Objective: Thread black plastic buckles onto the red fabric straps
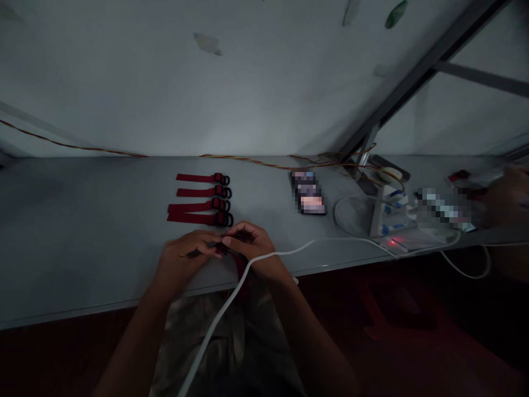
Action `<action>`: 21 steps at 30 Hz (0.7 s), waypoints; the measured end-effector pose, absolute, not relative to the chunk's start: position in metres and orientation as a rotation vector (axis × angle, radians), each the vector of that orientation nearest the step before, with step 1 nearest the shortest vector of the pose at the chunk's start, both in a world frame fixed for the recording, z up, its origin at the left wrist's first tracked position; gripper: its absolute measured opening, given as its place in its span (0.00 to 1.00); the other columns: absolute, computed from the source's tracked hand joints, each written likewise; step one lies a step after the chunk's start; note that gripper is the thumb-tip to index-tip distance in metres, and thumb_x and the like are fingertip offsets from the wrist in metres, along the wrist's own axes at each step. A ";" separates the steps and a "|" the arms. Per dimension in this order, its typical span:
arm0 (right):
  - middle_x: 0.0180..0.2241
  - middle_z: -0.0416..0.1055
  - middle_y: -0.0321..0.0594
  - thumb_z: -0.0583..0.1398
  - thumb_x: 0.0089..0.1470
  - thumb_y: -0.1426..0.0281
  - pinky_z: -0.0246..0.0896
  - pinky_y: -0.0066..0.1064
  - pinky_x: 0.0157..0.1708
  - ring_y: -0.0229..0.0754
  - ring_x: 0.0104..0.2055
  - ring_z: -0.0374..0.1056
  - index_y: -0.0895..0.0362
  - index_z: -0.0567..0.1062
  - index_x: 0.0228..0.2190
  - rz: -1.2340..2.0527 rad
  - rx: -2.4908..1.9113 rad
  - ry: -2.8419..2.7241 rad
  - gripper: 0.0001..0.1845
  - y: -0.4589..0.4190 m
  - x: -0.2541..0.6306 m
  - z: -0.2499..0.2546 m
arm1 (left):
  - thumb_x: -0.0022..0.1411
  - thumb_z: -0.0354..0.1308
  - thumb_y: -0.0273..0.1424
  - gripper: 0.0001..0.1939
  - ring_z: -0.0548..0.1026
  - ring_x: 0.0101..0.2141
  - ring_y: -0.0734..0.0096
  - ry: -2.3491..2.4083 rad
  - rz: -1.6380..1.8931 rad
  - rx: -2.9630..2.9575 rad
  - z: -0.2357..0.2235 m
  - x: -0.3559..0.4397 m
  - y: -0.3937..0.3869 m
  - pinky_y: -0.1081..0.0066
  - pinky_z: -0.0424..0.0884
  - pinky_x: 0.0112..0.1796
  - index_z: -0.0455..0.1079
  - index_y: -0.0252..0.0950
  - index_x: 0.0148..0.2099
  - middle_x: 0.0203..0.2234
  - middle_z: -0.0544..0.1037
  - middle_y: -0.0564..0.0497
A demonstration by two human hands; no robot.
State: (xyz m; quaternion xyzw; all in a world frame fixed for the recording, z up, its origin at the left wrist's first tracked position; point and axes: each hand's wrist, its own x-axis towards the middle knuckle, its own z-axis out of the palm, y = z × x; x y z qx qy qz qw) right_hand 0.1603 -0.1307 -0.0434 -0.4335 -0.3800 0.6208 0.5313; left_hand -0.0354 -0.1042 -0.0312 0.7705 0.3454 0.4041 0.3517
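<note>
l hand [185, 260] and r hand [251, 247] are together at lower middle of frame, near the front edge of the grey bench [103, 231]. both are mostly closed, fingers curled in and tips meeting, pinching a red strap [241, 270] w/ a dark buckle at the pinch ppt. buckle detail is mostly hidden by fingers, can't tell exactly how it's held. strap tail hangs down past bench edge toward the person's lap. white cable [219, 314] runs across r wrist and down to lower middle of frame.

just above the hands, upper-left of them, 4 red straps w/ black buckles [202, 198] lie flat side by side on bench, buckles to the right, not touching hands. right of those a pixelated phone [308, 192] lies on bench. further right a white power strip [388, 212] w/ red light on, loop of white cable [351, 215] beside it, pixelated item [444, 209] next to it. thin orange wire [248, 162] runs along the back of bench. another person's hand [508, 196] at right edge, well apart from the person's hands, what it's doing can't tell.
</note>
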 end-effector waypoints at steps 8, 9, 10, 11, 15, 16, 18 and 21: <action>0.32 0.77 0.35 0.72 0.49 0.55 0.68 0.32 0.40 0.38 0.35 0.71 0.54 0.80 0.33 1.496 -1.077 -1.024 0.17 -0.132 0.162 -0.040 | 0.58 0.70 0.36 0.08 0.83 0.34 0.65 0.971 0.939 1.753 -0.039 -0.037 -0.105 0.68 0.81 0.39 0.80 0.38 0.37 0.34 0.84 0.48; 0.31 0.77 0.35 0.71 0.50 0.55 0.67 0.32 0.39 0.38 0.34 0.71 0.54 0.80 0.32 1.491 -1.082 -1.027 0.16 -0.132 0.162 -0.040 | 0.57 0.71 0.36 0.08 0.82 0.34 0.65 0.936 0.907 1.782 -0.039 -0.037 -0.105 0.69 0.81 0.38 0.81 0.39 0.38 0.34 0.84 0.48; 0.31 0.77 0.35 0.71 0.50 0.55 0.67 0.32 0.39 0.38 0.34 0.71 0.54 0.81 0.32 1.484 -1.090 -1.022 0.16 -0.131 0.161 -0.040 | 0.57 0.72 0.36 0.08 0.82 0.34 0.66 0.906 0.882 1.820 -0.039 -0.037 -0.104 0.69 0.80 0.37 0.82 0.40 0.37 0.34 0.84 0.48; 0.31 0.78 0.35 0.71 0.50 0.55 0.67 0.32 0.39 0.37 0.33 0.71 0.54 0.81 0.32 1.476 -1.102 -1.016 0.16 -0.131 0.161 -0.041 | 0.57 0.72 0.36 0.07 0.81 0.35 0.66 0.885 0.862 1.855 -0.038 -0.036 -0.103 0.70 0.79 0.37 0.82 0.40 0.37 0.34 0.83 0.49; 0.31 0.79 0.36 0.72 0.49 0.56 0.68 0.33 0.40 0.38 0.33 0.72 0.54 0.83 0.32 1.433 -1.148 -0.951 0.15 -0.130 0.158 -0.043 | 0.59 0.71 0.32 0.04 0.80 0.37 0.66 0.884 0.858 1.887 -0.039 -0.036 -0.101 0.70 0.77 0.37 0.81 0.41 0.38 0.37 0.82 0.49; 0.31 0.80 0.36 0.72 0.48 0.56 0.68 0.33 0.40 0.38 0.34 0.72 0.54 0.84 0.32 1.416 -1.156 -0.939 0.14 -0.131 0.157 -0.043 | 0.59 0.70 0.31 0.04 0.80 0.38 0.66 0.880 0.865 1.888 -0.039 -0.036 -0.100 0.70 0.76 0.38 0.81 0.41 0.38 0.37 0.82 0.49; 0.32 0.81 0.37 0.73 0.48 0.57 0.69 0.33 0.40 0.38 0.34 0.73 0.53 0.85 0.34 1.403 -1.162 -0.940 0.14 -0.132 0.157 -0.044 | 0.60 0.69 0.28 0.03 0.80 0.38 0.68 0.863 0.884 1.889 -0.039 -0.036 -0.100 0.71 0.76 0.39 0.80 0.41 0.37 0.36 0.81 0.50; 0.37 0.82 0.38 0.74 0.46 0.60 0.72 0.36 0.44 0.40 0.38 0.76 0.52 0.85 0.38 1.479 -1.115 -0.946 0.17 -0.133 0.158 -0.044 | 0.60 0.68 0.27 0.03 0.79 0.35 0.69 0.857 0.911 1.881 -0.037 -0.037 -0.101 0.72 0.75 0.38 0.79 0.41 0.35 0.34 0.80 0.51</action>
